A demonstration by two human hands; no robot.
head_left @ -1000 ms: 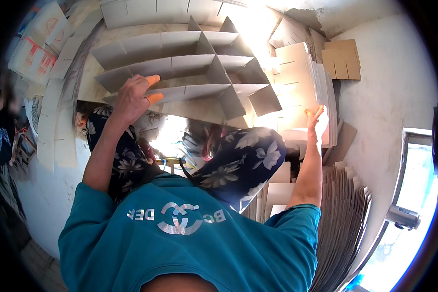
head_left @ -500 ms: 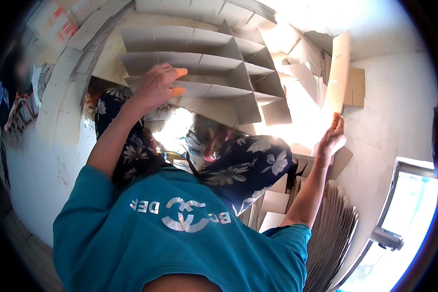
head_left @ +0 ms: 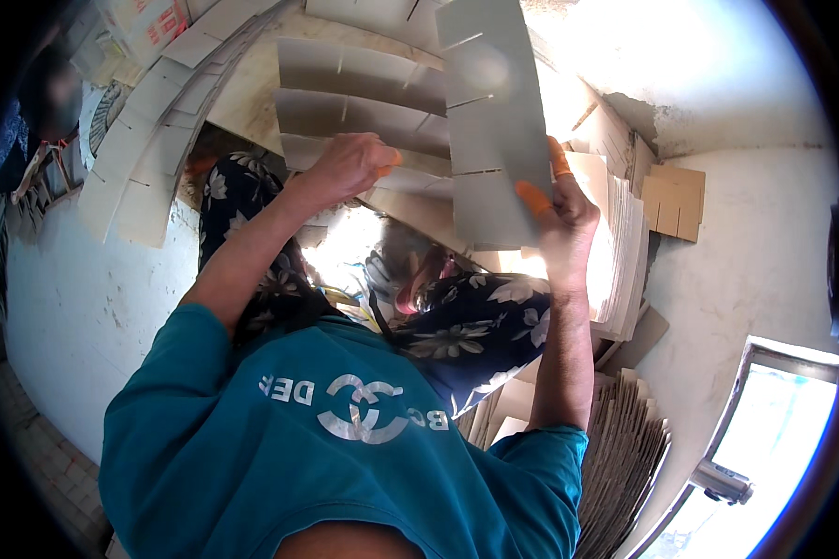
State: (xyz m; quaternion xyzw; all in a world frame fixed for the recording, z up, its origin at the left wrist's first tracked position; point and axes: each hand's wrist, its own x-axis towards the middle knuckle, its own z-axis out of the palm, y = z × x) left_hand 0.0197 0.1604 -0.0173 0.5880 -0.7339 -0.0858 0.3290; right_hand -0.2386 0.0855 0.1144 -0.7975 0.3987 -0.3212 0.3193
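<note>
A cardboard divider grid (head_left: 345, 110) of long slotted strips stands on the work table in front of me. My left hand (head_left: 345, 170) is closed at the nearest long strip of that grid, its fingers curled around the top edge. Orange finger covers show on both hands. In my right hand (head_left: 569, 222) is a loose grey cardboard strip (head_left: 496, 116) with slots cut in one long edge. Gripped by its right edge, it stands upright over the right part of the grid and hides the cross pieces there.
Slotted cardboard sheets (head_left: 163, 130) lie stacked along the left. More stacked cardboard (head_left: 615, 252) stands at the right beside the wall, with a large pile (head_left: 625, 456) below. A brown cardboard piece (head_left: 673, 203) rests by the wall. Another person (head_left: 51, 98) is at the far left.
My right hand has swung the loose strip leftward from the right side to over the grid. My left hand has shifted right along the near strip, its fingers now curled in.
</note>
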